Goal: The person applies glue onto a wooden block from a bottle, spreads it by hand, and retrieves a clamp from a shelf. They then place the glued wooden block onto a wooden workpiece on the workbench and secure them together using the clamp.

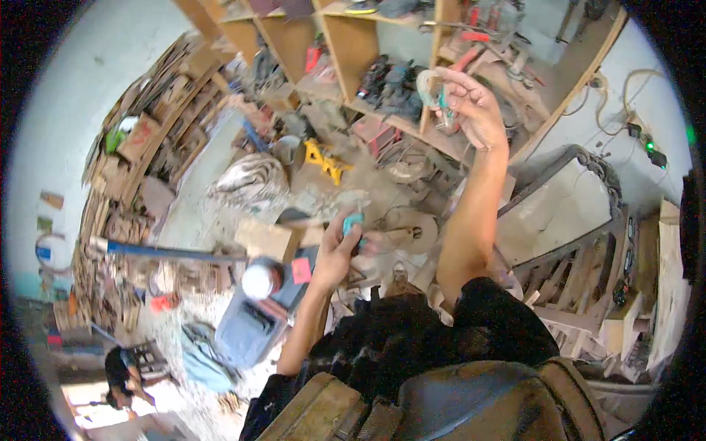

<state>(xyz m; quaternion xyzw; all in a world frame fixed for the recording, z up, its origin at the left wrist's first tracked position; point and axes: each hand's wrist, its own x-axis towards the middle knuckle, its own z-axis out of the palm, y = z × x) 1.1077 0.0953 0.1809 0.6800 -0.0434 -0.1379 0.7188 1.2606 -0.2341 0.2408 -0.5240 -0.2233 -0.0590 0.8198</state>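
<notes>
My left hand [334,253], low in the middle of the view, is closed around a small teal object [353,222], blurred by motion. Raised at the upper right, my right hand [474,110] grips a C-shaped clamp [426,87] with teal parts, close in front of the wooden shelves. A pale wooden block [268,240] and a jar with a white lid [259,281] are just left of my left hand.
Wooden shelves [342,55] with tools stand ahead. A yellow stand [323,162] and a bundled cloth [254,180] lie on the floor. Stacked wood lines the left wall. An ornate frame [559,206] leans at right. Another person [125,375] is at lower left.
</notes>
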